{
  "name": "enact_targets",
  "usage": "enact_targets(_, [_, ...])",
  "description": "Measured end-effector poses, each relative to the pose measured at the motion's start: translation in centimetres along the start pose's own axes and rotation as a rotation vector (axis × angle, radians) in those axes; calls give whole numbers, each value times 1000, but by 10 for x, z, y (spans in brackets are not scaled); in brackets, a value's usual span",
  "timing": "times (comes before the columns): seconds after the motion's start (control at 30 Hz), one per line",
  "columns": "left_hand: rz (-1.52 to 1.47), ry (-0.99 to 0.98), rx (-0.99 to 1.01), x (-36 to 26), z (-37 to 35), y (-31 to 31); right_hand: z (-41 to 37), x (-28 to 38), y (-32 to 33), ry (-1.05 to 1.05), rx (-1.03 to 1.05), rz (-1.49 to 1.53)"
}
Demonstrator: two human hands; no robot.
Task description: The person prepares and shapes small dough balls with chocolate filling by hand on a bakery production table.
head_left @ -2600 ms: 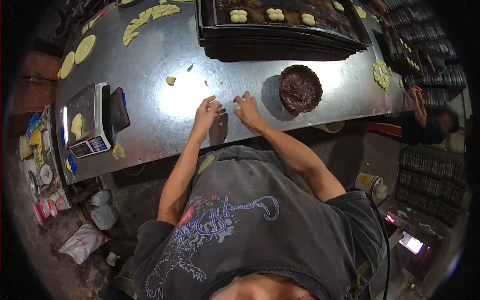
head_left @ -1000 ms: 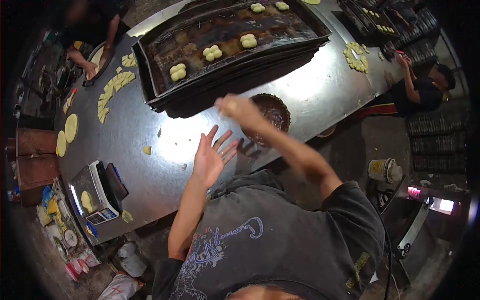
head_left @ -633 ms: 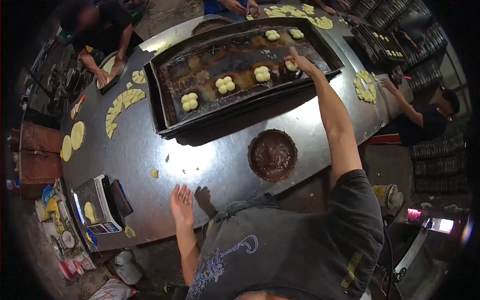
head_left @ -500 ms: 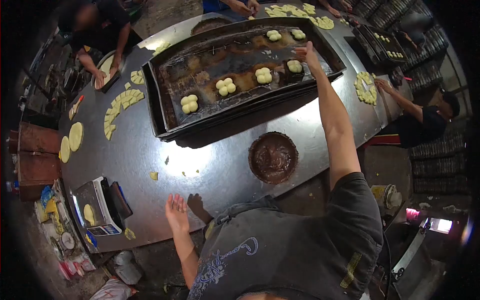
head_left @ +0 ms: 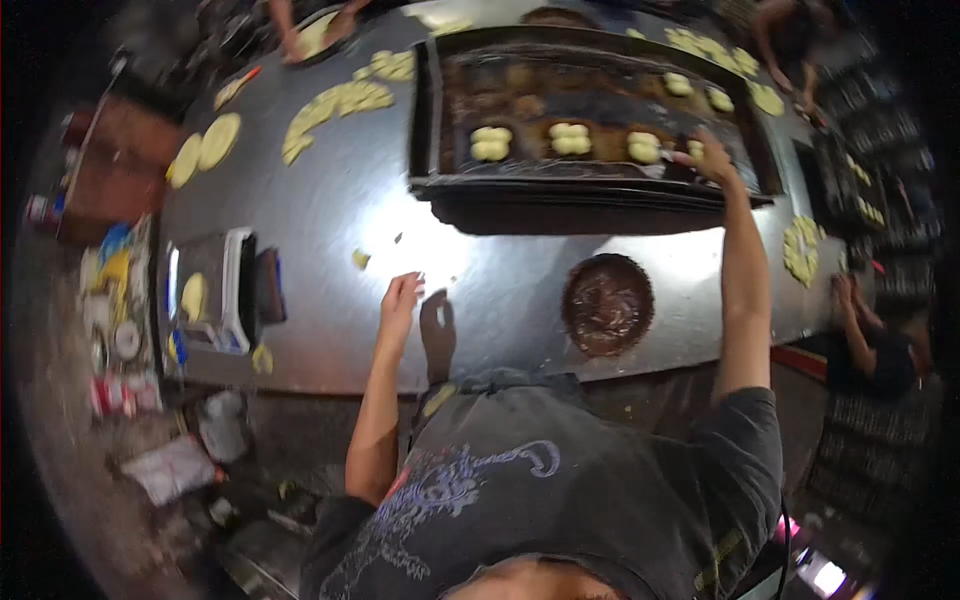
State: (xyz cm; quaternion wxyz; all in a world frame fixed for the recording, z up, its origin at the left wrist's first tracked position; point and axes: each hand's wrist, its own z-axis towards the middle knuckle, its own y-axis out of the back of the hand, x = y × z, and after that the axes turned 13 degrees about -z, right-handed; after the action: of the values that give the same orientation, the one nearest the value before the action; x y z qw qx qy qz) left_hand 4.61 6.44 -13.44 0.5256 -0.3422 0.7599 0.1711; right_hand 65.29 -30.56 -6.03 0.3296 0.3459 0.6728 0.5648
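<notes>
A dark, rectangular baking tray lies across the table and carries several clusters of pale dough balls. My right hand reaches over its near right part, with thumb and fingers around the rightmost front cluster of dough balls, which is partly hidden. Just left of that hand is another dough cluster. My left hand hovers above the table's near side, fingers loosely bent and apart, with nothing seen in it. A small dough scrap lies beyond it to the left.
A round, dark, greasy pan sits between my arms on the metal table. At left are a scale with dough on it, flat dough rounds and cut dough pieces. Other people's hands work around the edges.
The view has shifted, so the table appears lower and straighter. My right hand has come down from above the tray onto the dough cluster. My left hand's fingers have curled somewhat.
</notes>
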Motion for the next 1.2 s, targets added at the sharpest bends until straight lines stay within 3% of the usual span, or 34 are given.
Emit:
enact_targets(0.03, [202,-91,-10,11,16,11,-4,6,-2,-18,-212,-9])
enact_targets(0.1, [547,-316,-174,36,47,33,-36,46,13,-170,-391,106])
enact_targets(0.17, [728,-494,-374,51,78,53,-68,80,11,19,-420,631])
enact_targets(0.27, [921,-543,-688,68,115,72,-153,151,14,241,-334,699])
enact_targets(0.37, [961,-455,-276,53,123,107,-232,211,19,304,-146,740])
enact_targets(0.4, [655,-429,-359,55,124,107,-256,232,24,299,-148,750])
enact_targets(0.43, [668,-421,-338,55,124,107,-278,252,28,291,-148,762])
enact_targets(0.57, [97,-280,-5,7,42,40,-325,312,-23,268,102,838])
enact_targets(0.63, [-8,-259,211,1,-5,9,-350,359,-25,111,315,1086])
enact_targets(0.7, [72,-351,452,-16,-53,-12,-362,400,-58,60,361,1309])
enact_targets(0.8, [122,-421,522,-29,-91,-16,-370,438,-58,147,199,1370])
enact_targets(0.9, [161,-692,290,-48,-113,-5,-371,452,-26,112,80,1304])
enact_targets(0.97, [131,-830,326,-59,-122,-3,-380,463,-11,89,149,1465])
enact_targets(1.03, [346,-1106,409,-62,-122,-5,-392,475,-8,105,236,1679])
enact_targets(1.07, [346,-1180,370,-66,-129,-12,-406,481,-4,210,349,2001])
enact_targets(1.1, [390,-1291,336,-69,-131,-14,-414,482,-1,186,397,2022])
enact_targets(1.17, [213,-1321,380,-63,-121,-11,-425,479,1,143,485,2063])
enact_targets(1.2, [170,-1302,498,-64,-114,-11,-429,475,-3,89,565,2112])
